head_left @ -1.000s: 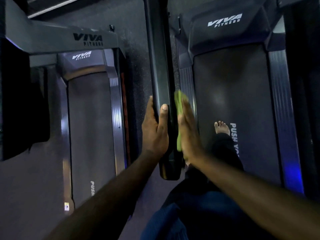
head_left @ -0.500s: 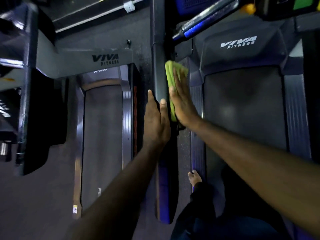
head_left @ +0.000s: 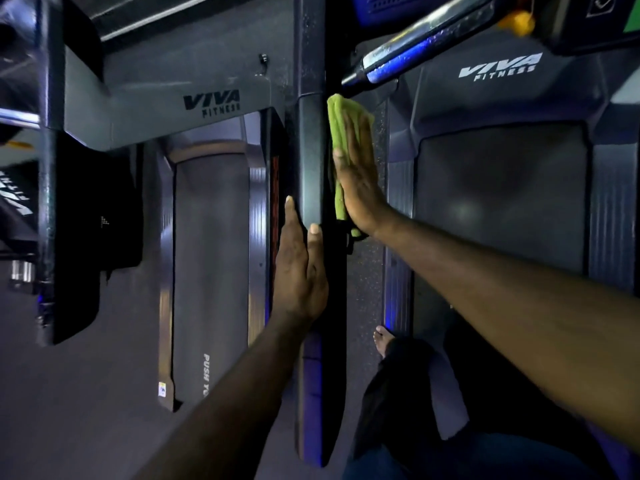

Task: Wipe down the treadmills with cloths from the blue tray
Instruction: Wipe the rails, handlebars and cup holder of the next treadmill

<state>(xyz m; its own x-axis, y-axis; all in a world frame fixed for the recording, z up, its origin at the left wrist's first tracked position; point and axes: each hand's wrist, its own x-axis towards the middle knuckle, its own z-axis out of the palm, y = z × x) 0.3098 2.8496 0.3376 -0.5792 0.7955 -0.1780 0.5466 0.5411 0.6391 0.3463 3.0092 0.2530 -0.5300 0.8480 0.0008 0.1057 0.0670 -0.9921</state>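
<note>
A dark side handrail (head_left: 311, 161) of the treadmill runs straight away from me down the middle of the head view. My right hand (head_left: 356, 181) lies flat with straight fingers and presses a green cloth (head_left: 341, 116) against the rail's right face. My left hand (head_left: 299, 268) rests on the rail's left and top side, closer to me, with its thumb over the top edge. The treadmill (head_left: 502, 188) I stand on is to the right, with its dark belt and a VIVA FITNESS hood. The blue tray is out of sight.
A second treadmill (head_left: 211, 258) stands parallel on the left, its belt marked PUSH. Its console and upright (head_left: 55, 168) fill the far left. A shiny front handlebar (head_left: 415, 46) crosses the top right. My bare foot (head_left: 382, 341) stands on the right treadmill's side rail.
My right hand has slid the green cloth forward along the rail, away from me. My left hand stayed on the rail behind it. My view has tilted up toward the console.
</note>
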